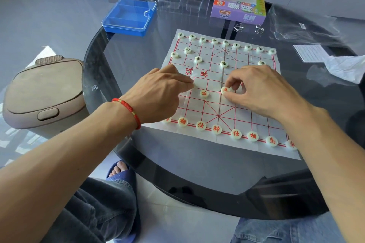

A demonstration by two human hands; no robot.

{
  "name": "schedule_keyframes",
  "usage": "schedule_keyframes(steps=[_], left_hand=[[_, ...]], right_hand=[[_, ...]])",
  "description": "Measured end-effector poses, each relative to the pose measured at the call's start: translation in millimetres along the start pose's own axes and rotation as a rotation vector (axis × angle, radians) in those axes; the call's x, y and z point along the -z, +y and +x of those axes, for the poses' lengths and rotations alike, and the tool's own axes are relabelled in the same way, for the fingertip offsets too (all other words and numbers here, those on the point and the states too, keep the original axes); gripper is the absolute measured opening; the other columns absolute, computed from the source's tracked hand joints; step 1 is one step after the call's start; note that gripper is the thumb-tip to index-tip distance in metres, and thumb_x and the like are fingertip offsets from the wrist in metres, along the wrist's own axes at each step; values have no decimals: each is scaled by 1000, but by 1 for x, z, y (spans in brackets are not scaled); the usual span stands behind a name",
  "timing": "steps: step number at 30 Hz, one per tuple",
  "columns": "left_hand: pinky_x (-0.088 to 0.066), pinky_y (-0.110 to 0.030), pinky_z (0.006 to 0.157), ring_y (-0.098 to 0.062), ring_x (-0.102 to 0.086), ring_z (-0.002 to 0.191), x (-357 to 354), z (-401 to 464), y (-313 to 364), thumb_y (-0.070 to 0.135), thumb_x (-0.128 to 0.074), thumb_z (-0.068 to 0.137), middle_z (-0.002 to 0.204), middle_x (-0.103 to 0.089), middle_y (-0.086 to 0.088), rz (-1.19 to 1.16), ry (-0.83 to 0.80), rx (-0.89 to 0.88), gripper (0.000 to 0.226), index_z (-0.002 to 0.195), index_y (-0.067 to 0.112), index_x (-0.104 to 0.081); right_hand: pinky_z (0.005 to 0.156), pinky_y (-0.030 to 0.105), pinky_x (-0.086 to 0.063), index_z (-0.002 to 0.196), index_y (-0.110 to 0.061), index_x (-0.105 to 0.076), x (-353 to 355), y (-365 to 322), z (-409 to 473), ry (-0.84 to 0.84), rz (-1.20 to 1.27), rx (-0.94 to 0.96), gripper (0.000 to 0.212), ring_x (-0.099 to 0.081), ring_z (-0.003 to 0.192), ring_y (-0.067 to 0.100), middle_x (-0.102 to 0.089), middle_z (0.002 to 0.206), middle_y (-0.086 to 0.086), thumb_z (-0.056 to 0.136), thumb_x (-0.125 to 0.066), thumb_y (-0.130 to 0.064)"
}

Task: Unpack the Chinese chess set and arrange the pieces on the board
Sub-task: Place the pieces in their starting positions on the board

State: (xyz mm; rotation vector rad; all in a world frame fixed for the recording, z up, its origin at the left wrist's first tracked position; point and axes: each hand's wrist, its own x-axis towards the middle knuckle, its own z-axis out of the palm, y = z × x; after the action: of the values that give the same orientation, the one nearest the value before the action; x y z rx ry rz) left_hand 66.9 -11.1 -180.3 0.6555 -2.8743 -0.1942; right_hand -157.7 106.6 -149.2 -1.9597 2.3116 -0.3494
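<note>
Knees in dark jeans and a blue slipper (120,171) sit closest, under the rim of the round glass bench (177,163), and up top the action is all on the board (246,120). Right hand (262,92) has its grip closed on a red soldier piece (225,90), thumb and forefinger pinching it just on the near side of the board's river line, by the centre file. Left hand (158,92), red cord at the wrist, reaches in at the river too, fingertips bunched narrow on something pale I can't make out. A red cannon (204,93) lies between the two hands. Along the board's near edge the red back rank (216,129) is lined up; the far edge carries the dark-lettered row (225,42), with its cannons and soldiers ahead of it. Beyond the board's far edge wait the blue case (128,16) and the purple box (240,0), both unpacked.

So we're in the soldier row, I'd say, late in the setup. Next move calls for setting this soldier square on its crossing and letting go cleanly, then filling the remaining red points.
</note>
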Motion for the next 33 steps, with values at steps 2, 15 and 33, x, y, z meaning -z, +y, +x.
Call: schedule_keyframes(steps=[2, 15, 33], left_hand=[[-50, -40, 102, -21, -45, 134, -1, 1, -2, 12, -49, 98, 151, -49, 9, 1, -3, -9, 50, 147, 24, -51], [-52, -42, 101, -22, -45, 133, 1, 1, 2, 11, -49, 98, 151, -50, 6, -22, -16, 0, 51, 147, 23, -51], [-45, -14, 78, -13, -59, 98, 17, 0, 8, 11, -58, 97, 120, -71, -1, -110, 187, 163, 28, 121, 17, -71]], right_hand=[[81, 38, -54, 102, -28, -71, -3, 0, 1, 2, -4, 4, 20, -60, 89, 14, -67, 95, -11, 90, -72, -44], [82, 36, -53, 104, -24, -71, -10, 0, 5, 0, -40, 38, 23, -61, 92, 17, -67, 100, -7, 92, -69, -45], [73, 37, -52, 111, -22, -72, -20, -28, 9, 88, -21, 272, 27, -56, 83, 16, -61, 101, -5, 95, -67, -43]])
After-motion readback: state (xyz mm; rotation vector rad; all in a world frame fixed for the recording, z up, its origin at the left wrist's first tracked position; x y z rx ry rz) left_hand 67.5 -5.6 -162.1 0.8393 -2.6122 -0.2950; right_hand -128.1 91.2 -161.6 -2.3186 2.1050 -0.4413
